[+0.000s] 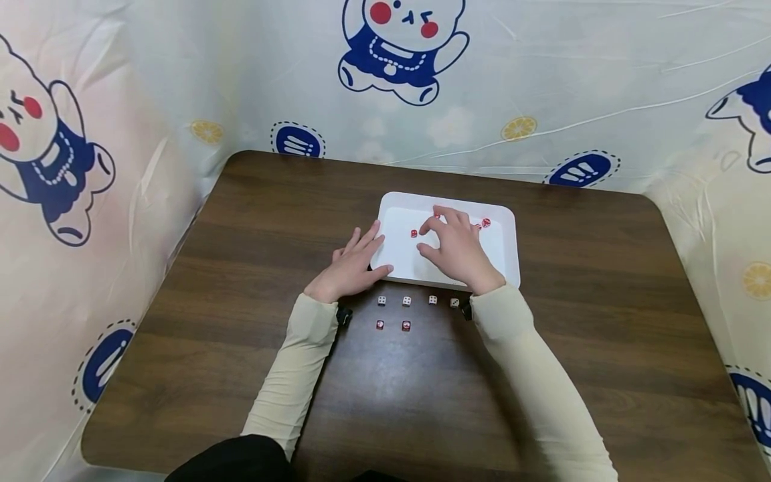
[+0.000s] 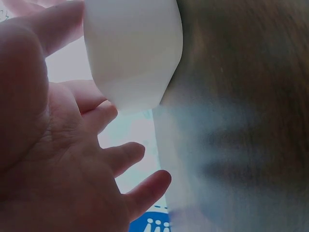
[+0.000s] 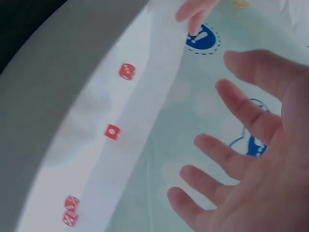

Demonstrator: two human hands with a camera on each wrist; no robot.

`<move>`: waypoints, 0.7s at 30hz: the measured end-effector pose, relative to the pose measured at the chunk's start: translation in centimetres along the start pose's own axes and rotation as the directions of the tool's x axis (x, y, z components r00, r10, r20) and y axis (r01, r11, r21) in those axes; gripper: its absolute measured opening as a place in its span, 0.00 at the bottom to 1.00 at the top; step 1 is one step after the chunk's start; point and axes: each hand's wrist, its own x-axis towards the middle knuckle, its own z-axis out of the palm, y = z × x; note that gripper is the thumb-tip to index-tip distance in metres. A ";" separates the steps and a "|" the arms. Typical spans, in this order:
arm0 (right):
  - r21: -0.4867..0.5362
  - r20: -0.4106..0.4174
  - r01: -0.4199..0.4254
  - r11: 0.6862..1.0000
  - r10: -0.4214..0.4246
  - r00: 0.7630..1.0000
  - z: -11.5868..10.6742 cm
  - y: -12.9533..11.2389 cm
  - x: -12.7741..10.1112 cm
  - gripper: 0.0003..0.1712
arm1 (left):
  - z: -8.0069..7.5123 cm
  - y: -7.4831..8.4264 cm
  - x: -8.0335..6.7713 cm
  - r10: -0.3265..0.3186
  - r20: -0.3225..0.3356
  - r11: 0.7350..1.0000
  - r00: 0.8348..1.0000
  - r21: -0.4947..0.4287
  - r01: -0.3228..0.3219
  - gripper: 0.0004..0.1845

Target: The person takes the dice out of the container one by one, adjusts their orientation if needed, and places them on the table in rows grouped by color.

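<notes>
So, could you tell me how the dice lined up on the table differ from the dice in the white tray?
The dice on the table sit in two neat rows near the wrists; the dice in the tray lie scattered. The table's far row is pale and its near pair red, while every tray die visible is red. The right hand hovers over the tray dice; no hand is over the table dice. The left hand holds the tray by its edge. All are small cubes.

Table (image 1: 241, 281): dark wood-grain top, smooth, with a soft sheen at 6 o'clock near the sleeves. Tray (image 1: 508, 254): white plastic, smooth, slightly glossy, rounded rim. Red dice (image 3: 126, 71) in the tray: translucent plastic, shiny. Pale dice (image 1: 406, 301) at the tray's 6 o'clock: opaque, glossy. Backdrop (image 1: 542, 80): thin printed sheet, creased, faintly shiny. Sleeves (image 1: 530, 375): cream knit cloth, matt.
</notes>
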 end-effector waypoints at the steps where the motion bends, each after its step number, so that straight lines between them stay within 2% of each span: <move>1: -0.003 0.001 -0.016 1.000 0.016 1.000 0.2 0.1 0.3 0.14 | 0.0 0.0 0.0 0.000 0.000 1.000 1.000 -0.003 0.000 0.39; 11: 0.000 0.046 -0.158 0.987 0.158 0.986 1.6 0.3 2.9 0.16 | -0.3 0.1 -0.1 0.001 0.007 1.000 1.000 -0.013 -0.001 0.39; 21: -0.071 0.159 -0.214 0.974 0.223 0.962 2.5 0.2 4.4 0.20 | -0.6 0.2 -0.2 -0.001 0.015 1.000 1.000 -0.023 0.001 0.38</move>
